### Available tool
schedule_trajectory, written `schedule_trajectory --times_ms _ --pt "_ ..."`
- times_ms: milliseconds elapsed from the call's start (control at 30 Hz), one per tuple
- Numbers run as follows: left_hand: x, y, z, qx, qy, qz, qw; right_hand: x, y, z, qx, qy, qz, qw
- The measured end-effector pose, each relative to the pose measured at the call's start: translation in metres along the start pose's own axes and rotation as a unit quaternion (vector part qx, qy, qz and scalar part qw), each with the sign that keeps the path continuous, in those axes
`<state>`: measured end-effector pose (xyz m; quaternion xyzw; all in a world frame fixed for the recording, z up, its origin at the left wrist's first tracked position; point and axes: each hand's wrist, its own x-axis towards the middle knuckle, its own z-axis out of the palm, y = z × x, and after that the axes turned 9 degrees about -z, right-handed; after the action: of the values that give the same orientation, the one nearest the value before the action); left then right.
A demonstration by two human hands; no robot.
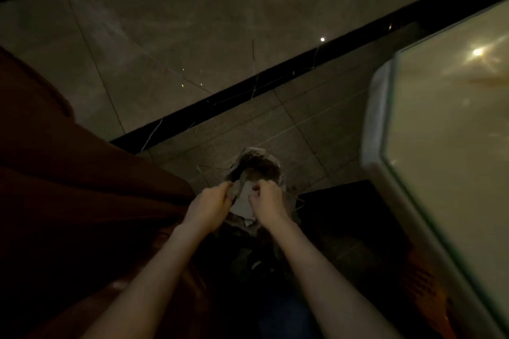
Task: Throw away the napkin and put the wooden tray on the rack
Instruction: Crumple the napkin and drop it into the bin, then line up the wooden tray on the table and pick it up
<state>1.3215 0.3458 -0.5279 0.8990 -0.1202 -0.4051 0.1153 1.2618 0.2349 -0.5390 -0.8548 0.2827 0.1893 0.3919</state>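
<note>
In dim light, a pale crumpled napkin (242, 202) hangs between my two hands. My left hand (210, 205) pinches its left edge and my right hand (267, 201) pinches its right edge. Both hands hover just above a small bin (254, 164) lined with a thin plastic bag, which stands on the tiled floor right in front of me. The bin's opening looks dark, with some waste inside. No wooden tray and no rack are in view.
A glass-topped table (451, 118) with a pale rim fills the right side. A large brown upholstered seat (68, 173) takes up the left. A black strip (248, 85) crosses the glossy tiled floor. A dark mat (336, 206) lies right of the bin.
</note>
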Motion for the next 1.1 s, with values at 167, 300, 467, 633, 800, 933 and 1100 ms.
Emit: schedule_trajectory --times_ms 167,300,467,633,800,933,1100 --pt "-0.063 0.040 -0.077 -0.005 0.022 0.022 0.999 -0.051 -0.062 -0.069 -0.027 -0.022 -0.057 0.998" --pt "-0.125 0.080 -0.130 0.018 0.067 0.066 0.995 -0.108 -0.110 -0.121 0.000 0.073 -0.122 0.990" --pt "-0.223 0.151 -0.181 0.047 0.172 0.137 0.974 -0.194 -0.133 -0.199 0.034 0.211 -0.227 0.950" --pt "-0.312 0.223 -0.184 0.092 0.233 0.201 0.947 -0.271 -0.109 -0.265 0.009 0.310 -0.245 0.919" --pt "-0.379 0.287 -0.134 0.105 0.283 0.274 0.913 -0.351 -0.040 -0.319 -0.052 0.411 -0.222 0.883" --pt "-0.419 0.333 -0.072 0.115 0.295 0.323 0.892 -0.414 0.035 -0.344 -0.083 0.489 -0.194 0.846" --pt "-0.451 0.377 0.007 0.158 0.315 0.376 0.857 -0.488 0.129 -0.352 -0.156 0.526 -0.108 0.829"
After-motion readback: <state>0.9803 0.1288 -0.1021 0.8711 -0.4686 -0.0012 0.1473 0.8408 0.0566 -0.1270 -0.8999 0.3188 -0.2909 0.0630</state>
